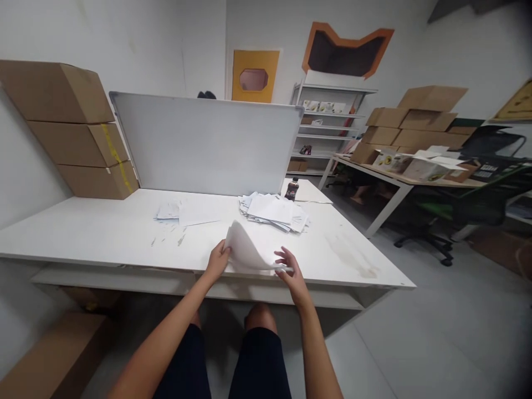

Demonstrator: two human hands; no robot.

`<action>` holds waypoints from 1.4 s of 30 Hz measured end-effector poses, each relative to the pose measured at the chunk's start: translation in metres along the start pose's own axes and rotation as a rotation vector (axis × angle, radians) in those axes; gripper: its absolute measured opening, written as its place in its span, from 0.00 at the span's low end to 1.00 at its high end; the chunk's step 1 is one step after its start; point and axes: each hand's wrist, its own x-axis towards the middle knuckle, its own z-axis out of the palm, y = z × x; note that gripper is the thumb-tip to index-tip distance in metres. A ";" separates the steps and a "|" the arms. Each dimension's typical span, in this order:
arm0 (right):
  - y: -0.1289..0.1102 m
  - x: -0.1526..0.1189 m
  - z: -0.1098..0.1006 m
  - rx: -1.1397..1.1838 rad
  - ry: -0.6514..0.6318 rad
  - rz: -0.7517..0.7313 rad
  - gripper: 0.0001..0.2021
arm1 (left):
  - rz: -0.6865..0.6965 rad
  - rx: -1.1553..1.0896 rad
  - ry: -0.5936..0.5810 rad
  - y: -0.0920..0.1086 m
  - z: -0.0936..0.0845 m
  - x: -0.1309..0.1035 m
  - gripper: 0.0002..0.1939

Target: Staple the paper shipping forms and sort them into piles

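A white sheet of paper [249,249] is bent in a curve between my hands near the table's front edge; whether it is one sheet or more I cannot tell. My left hand [218,260] pinches its raised left side. Around its right end, my right hand [290,272] is closed with the thumb below and some fingers lifted. Behind the sheet lies a messy pile of papers [272,210]. Further left on the table is a smaller stack of paper [168,210], with a flat white sheet [197,213] beside it.
The white table [103,233] carries a whiteboard [211,144] standing along its back. Stacked cardboard boxes [95,144] stand at the left. A dark bottle [292,189] is behind the paper pile. Brownish smudges mark the tabletop's right side. Another cardboard box [58,354] sits on the floor.
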 end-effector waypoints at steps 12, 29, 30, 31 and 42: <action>0.014 0.033 -0.005 -0.201 0.138 0.010 0.24 | -0.039 -0.039 -0.231 -0.029 -0.013 0.008 0.15; -0.001 0.028 -0.042 -0.519 0.180 0.273 0.19 | 0.404 0.742 -0.191 -0.028 -0.008 0.027 0.26; -0.004 0.027 -0.044 -0.538 0.199 0.303 0.20 | 0.489 0.826 -0.308 -0.026 -0.007 0.033 0.26; -0.006 0.024 -0.045 -0.553 0.218 0.325 0.21 | 0.540 0.886 -0.411 -0.025 -0.006 0.040 0.24; -0.004 0.000 -0.035 -0.520 0.261 0.300 0.24 | 0.549 1.044 -0.538 -0.036 -0.014 0.058 0.18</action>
